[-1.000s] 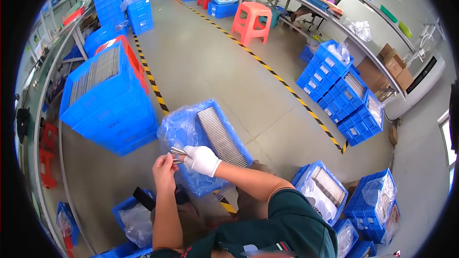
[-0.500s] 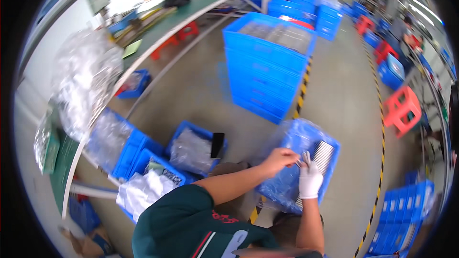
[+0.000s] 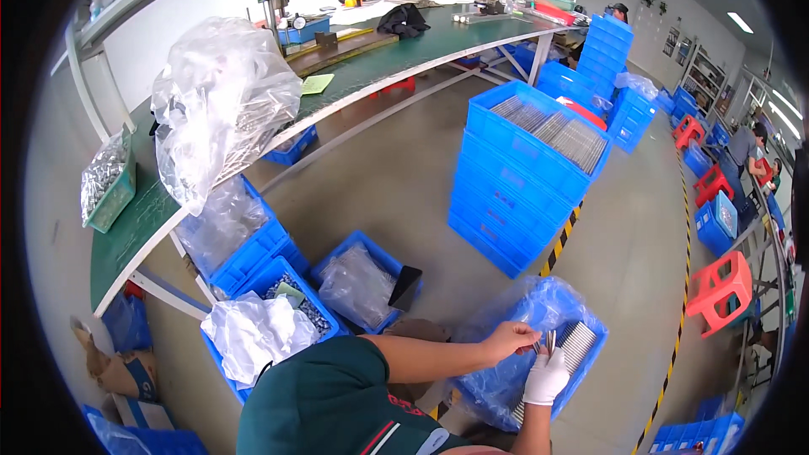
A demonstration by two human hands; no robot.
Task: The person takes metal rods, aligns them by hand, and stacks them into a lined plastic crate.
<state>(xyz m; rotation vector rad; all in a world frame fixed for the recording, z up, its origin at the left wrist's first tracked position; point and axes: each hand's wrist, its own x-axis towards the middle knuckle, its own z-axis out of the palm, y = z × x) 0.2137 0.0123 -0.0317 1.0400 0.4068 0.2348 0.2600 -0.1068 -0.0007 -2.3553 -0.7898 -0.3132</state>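
Holding slim metal rods [image 3: 551, 340] in the gloved right hand [image 3: 548, 375], pinching beside them with the bare left hand [image 3: 516, 339], over a bag-lined blue crate [image 3: 598, 329], lower right of the frame.

Green-topped bench [image 3: 358, 70]: bears a bulging clear plastic bag [image 3: 223, 97], a green bin [image 3: 120, 195], a slip of pale green paper [image 3: 317, 84] and a black cloth [image 3: 404, 22]. Grey floor [image 3: 632, 236]: bears a stack of blue crates [image 3: 514, 194] and a red stool [image 3: 719, 286].
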